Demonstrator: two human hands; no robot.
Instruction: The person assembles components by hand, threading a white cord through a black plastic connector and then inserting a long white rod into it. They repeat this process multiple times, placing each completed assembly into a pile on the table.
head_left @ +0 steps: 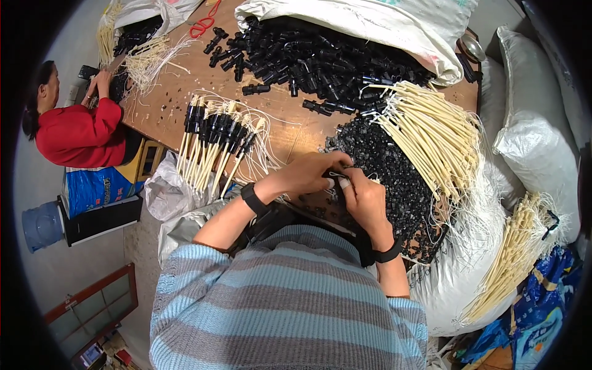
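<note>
My left hand and my right hand meet at the table's near edge. The fingers of both are pinched together around something small, with a bit of white string at the fingertips; the fingers hide the rest. Just beyond my right hand spreads a heap of small black plastic pieces. To the left of my left hand lies a row of pale sticks with black plastic fittings on their ends and loose white strings. A thick bundle of plain pale sticks rests on the right side of the heap.
A large pile of black tubular fittings spills from a white woven sack at the far side. Red-handled scissors lie at the far left. A person in red works at the table's left end. Full white sacks stand right, with another stick bundle.
</note>
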